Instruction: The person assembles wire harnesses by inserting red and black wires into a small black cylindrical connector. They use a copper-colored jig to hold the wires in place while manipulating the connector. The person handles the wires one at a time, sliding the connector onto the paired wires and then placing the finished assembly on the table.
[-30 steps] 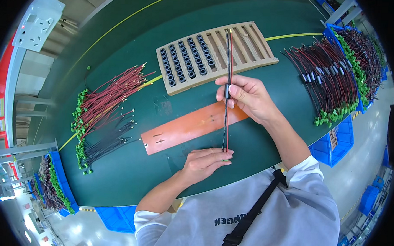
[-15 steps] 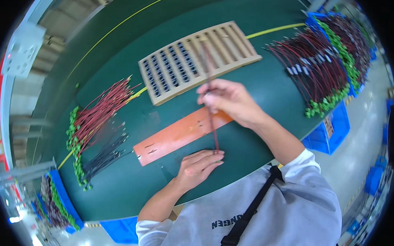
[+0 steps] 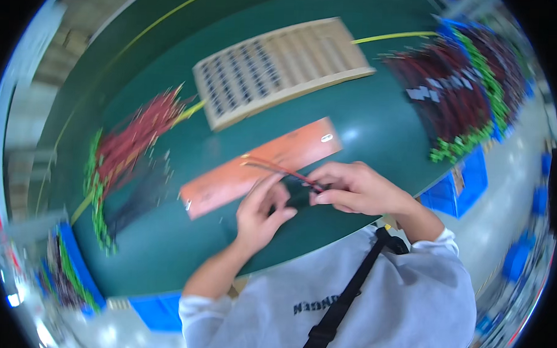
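My right hand (image 3: 359, 188) is closed in a pinch on a red-and-black wire pair (image 3: 282, 168), with a small dark part at the fingertips. The free ends of the wires point left, over an orange strip (image 3: 226, 185) lying on the green table. Close by, my left hand (image 3: 262, 215) is open, its thumb and curved fingers apart. Its index fingertip is near the wires; whether it touches them I cannot tell. Beyond the strip stands a slotted wooden tray (image 3: 318, 80), with rows of small dark parts in its left slots.
Red wires (image 3: 139, 129) with green ends lie at the left, beside blurred black wires (image 3: 137, 193). A pile of dark red wires (image 3: 429, 75) with white pieces and green ends spreads at the right. Blue bins (image 3: 456, 183) stand by the table edge (image 3: 287, 269).
My right hand has come down and nearer to me, bringing the wires from upright to lying leftward. My left hand has risen off the table and its fingers have parted.
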Available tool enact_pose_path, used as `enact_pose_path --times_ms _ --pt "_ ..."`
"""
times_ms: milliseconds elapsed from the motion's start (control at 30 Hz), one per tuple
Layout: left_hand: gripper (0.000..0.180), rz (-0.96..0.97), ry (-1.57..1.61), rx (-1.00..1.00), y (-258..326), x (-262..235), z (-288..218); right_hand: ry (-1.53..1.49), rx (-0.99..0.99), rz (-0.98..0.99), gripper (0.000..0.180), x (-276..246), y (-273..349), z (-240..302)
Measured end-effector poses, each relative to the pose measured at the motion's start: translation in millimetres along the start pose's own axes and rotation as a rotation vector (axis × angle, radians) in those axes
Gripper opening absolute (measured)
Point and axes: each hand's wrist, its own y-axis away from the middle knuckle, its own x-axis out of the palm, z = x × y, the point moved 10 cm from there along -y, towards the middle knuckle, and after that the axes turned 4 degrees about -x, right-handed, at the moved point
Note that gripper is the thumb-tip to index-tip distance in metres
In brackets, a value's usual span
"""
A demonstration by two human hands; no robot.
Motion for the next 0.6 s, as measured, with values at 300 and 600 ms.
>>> enact_pose_path --times_ms 300,600 --pt "0.02 -0.154 0.255 -0.161 -3.8 -32.3 9.7 -0.179 0.198 0.086 0.022 49.4 3.3 -40.7" --pt "0.023 -0.128 0.362 -0.187 -5.5 -32.2 7.4 -0.18 0.27 0.118 0.025 45.8 9.4 -47.6"
